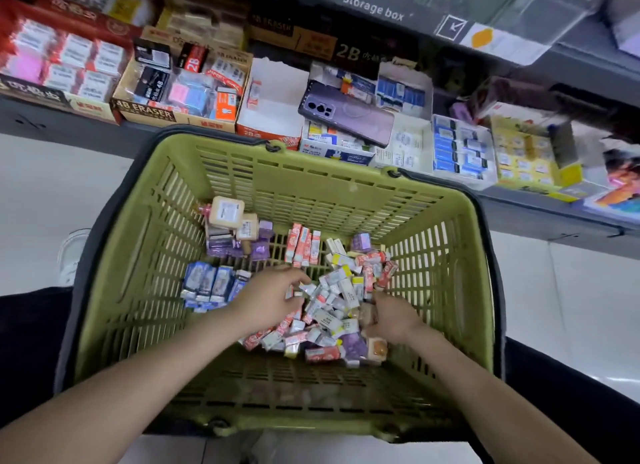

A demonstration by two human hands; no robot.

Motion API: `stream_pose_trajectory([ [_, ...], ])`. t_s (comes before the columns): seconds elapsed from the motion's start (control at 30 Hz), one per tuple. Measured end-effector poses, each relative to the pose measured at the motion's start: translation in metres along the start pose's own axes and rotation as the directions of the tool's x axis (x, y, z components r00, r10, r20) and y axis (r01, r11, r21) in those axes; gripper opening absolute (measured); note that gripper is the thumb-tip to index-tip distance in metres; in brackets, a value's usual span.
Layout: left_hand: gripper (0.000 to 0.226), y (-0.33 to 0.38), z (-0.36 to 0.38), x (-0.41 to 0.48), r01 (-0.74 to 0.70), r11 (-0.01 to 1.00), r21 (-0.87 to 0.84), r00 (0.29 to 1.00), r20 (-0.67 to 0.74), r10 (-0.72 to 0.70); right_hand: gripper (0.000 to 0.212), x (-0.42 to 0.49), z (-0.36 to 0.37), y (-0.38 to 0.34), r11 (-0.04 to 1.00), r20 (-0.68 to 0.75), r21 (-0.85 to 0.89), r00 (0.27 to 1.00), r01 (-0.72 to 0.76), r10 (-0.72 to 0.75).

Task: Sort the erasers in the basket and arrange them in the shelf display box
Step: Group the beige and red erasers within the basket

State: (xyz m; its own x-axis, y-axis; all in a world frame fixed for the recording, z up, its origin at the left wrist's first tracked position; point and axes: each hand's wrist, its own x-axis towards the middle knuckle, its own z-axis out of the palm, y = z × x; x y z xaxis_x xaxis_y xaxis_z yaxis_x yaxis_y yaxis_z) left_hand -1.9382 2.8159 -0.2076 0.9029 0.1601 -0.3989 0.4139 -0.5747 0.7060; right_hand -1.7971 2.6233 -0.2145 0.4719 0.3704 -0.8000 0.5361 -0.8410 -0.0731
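Observation:
A green plastic basket (311, 179) sits in front of me, holding several wrapped erasers. A loose mixed pile of erasers (332, 311) lies in its middle. Blue ones (211, 283) are grouped at the left, purple and beige ones (235, 231) at the back left, and a row of red ones (303, 244) at the back. My left hand (268, 297) reaches into the left side of the pile, fingers curled among small erasers. My right hand (391, 316) digs into the pile's right side, fingers bent down and partly hidden.
Behind the basket a shelf carries several display boxes: a "4B ERASER" box (145, 112), a nearly bare white box (277, 103), boxes of blue erasers (460, 152) and a yellow box (526, 155). A phone (346, 112) lies on top of one box.

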Motion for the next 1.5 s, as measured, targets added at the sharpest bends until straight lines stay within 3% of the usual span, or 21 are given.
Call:
stream_pose_trajectory([
  [0.13, 0.034, 0.005, 0.031, 0.014, 0.055, 0.994, -0.095, 0.984, 0.171, -0.039, 0.062, 0.006, 0.000, 0.007, 0.999, 0.006, -0.026, 1.000, 0.024, -0.024],
  [0.23, 0.029, 0.014, 0.049, 0.020, 0.093, 0.959, -0.269, 0.974, 0.225, -0.031, 0.065, 0.006, 0.001, 0.007, 0.999, -0.025, -0.005, 0.999, 0.042, -0.043],
  [0.37, 0.027, 0.024, 0.059, 0.028, 0.110, 0.925, -0.364, 0.977, 0.209, -0.034, 0.039, 0.003, -0.004, 0.004, 0.994, -0.089, 0.072, 0.993, 0.083, -0.076],
  [0.5, 0.027, 0.028, 0.067, 0.032, 0.066, 0.931, -0.359, 0.979, 0.203, 0.008, 0.029, -0.026, -0.036, 0.013, 0.976, -0.176, 0.162, 0.978, 0.142, -0.113],
  [0.6, 0.032, 0.030, 0.071, 0.036, 0.011, 0.970, -0.242, 0.968, 0.245, 0.050, 0.031, -0.057, -0.071, 0.026, 0.958, -0.188, 0.203, 0.968, 0.204, -0.166],
  [0.67, 0.039, 0.032, 0.074, 0.042, -0.089, 0.996, -0.024, 0.967, 0.239, 0.092, 0.032, -0.076, -0.089, 0.032, 0.931, -0.197, 0.256, 0.957, 0.262, -0.215],
  [0.77, 0.054, 0.040, 0.084, 0.054, -0.234, 0.947, 0.218, 0.943, 0.289, 0.166, 0.036, -0.095, -0.104, 0.034, 0.874, -0.302, 0.341, 0.920, 0.347, -0.248],
  [0.87, 0.063, 0.053, 0.099, 0.064, -0.331, 0.893, 0.306, 0.901, 0.385, 0.202, 0.037, -0.094, -0.105, 0.037, 0.843, -0.400, 0.378, 0.888, 0.383, -0.225],
  [1.0, 0.065, 0.062, 0.110, 0.072, -0.395, 0.826, 0.402, 0.857, 0.485, 0.174, 0.036, -0.082, -0.092, 0.038, 0.876, -0.404, 0.302, 0.883, 0.376, -0.240],
  [1.1, 0.062, 0.060, 0.115, 0.074, -0.383, 0.821, 0.423, 0.868, 0.469, 0.164, 0.045, -0.077, -0.081, 0.038, 0.934, -0.417, 0.118, 0.870, 0.338, -0.262],
  [1.2, 0.054, 0.058, 0.119, 0.074, -0.337, 0.855, 0.396, 0.895, 0.416, 0.160, 0.045, -0.074, -0.078, 0.037, 0.938, -0.426, 0.069, 0.860, 0.340, -0.281],
  [1.33, 0.050, 0.058, 0.118, 0.070, -0.303, 0.889, 0.343, 0.922, 0.341, 0.182, 0.043, -0.073, -0.080, 0.035, 0.926, -0.485, 0.136, 0.838, 0.353, -0.249],
  [1.43, 0.047, 0.058, 0.109, 0.061, -0.162, 0.986, 0.030, 0.967, 0.204, 0.153, 0.041, -0.072, -0.081, 0.034, 0.868, -0.540, 0.318, 0.825, 0.382, -0.166],
  [1.5, 0.045, 0.061, 0.088, 0.053, -0.076, 0.987, -0.144, 0.982, 0.162, 0.099, 0.041, -0.068, -0.083, 0.028, 0.783, -0.576, 0.468, 0.814, 0.408, -0.080],
])
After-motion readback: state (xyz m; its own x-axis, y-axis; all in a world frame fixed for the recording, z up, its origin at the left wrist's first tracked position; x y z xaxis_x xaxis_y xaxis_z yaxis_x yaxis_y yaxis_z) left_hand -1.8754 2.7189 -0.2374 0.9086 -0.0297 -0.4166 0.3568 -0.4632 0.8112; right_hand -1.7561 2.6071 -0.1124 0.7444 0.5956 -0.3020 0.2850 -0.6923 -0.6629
